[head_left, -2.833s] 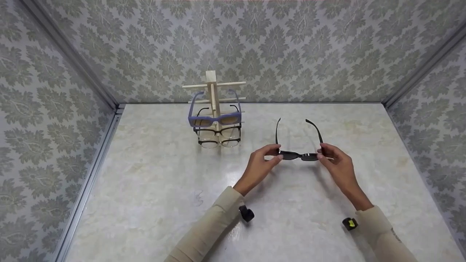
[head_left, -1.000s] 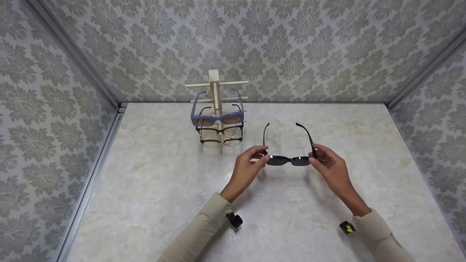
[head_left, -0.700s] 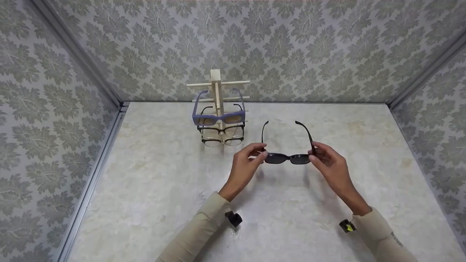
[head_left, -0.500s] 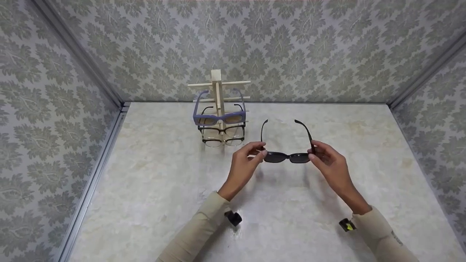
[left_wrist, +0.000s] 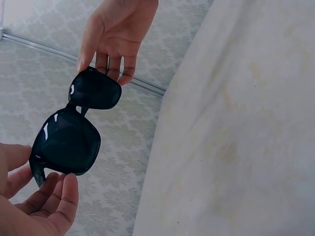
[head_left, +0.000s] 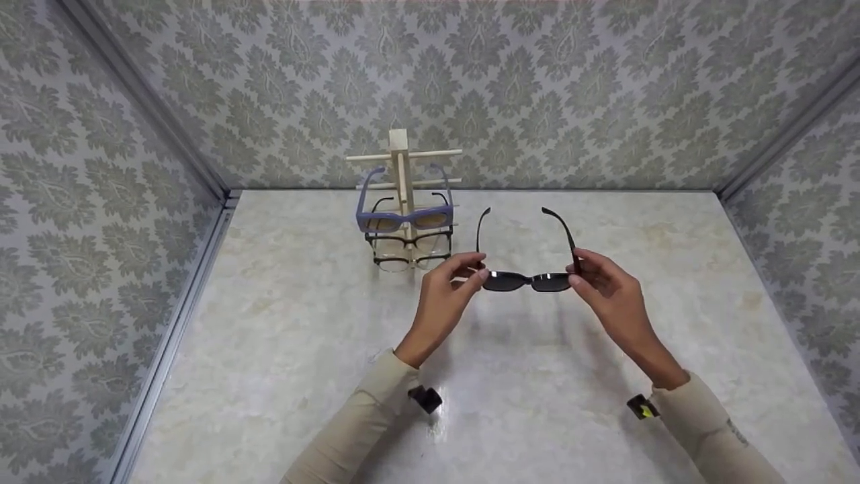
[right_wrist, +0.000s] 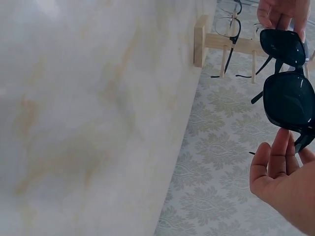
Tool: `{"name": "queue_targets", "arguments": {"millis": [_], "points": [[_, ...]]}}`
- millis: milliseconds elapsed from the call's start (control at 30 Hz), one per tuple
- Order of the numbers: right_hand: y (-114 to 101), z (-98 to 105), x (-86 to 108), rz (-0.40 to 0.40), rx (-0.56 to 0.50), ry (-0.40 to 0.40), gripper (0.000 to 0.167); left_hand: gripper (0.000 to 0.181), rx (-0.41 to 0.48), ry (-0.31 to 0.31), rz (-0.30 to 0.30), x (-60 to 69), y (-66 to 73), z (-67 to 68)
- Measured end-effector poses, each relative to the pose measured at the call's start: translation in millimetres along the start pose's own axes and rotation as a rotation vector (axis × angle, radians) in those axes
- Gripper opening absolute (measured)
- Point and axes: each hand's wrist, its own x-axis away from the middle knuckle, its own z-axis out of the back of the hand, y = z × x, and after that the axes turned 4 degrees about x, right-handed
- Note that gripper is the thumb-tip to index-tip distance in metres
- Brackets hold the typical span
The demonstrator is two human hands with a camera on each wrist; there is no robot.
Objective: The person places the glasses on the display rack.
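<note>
Black sunglasses (head_left: 528, 281) with dark lenses are held up off the table, temples unfolded and pointing away. My left hand (head_left: 440, 299) pinches their left hinge corner between thumb and fingers. At the opposite corner, my right hand (head_left: 613, 296) pinches the frame the same way. In the left wrist view both lenses of the sunglasses (left_wrist: 69, 140) face the camera. Left of the hands stands a wooden glasses rack (head_left: 399, 141). Purple sunglasses (head_left: 404, 220) hang on it, above two dark-rimmed clear glasses (head_left: 410, 242). The right wrist view shows part of the rack's base (right_wrist: 200, 42).
A pale marbled table (head_left: 295, 336) lies under the hands. Patterned walls (head_left: 470, 87) with metal edge rails (head_left: 171, 323) enclose it at the back and both sides. The rack's uppermost peg (head_left: 430, 153) carries no glasses.
Both hands have carried the black sunglasses left over the longer span, and lately slightly up and away. The lenses face the head camera more. The grip stays the same; the rack's glasses have not changed.
</note>
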Motion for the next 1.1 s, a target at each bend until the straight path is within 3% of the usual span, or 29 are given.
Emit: {"name": "queue_targets", "arguments": {"millis": [667, 1100], "points": [[-24, -1, -22.4, 0.036, -0.005, 0.002, 0.044, 0.031, -0.048, -0.01, -0.022, -18.7, 27.6, 14.1], [-46, -5, -38.8, 0.079, -0.024, -0.01, 0.045, 0.033, -0.054, -0.002, -0.072, -26.9, 49.7, 27.4]]}}
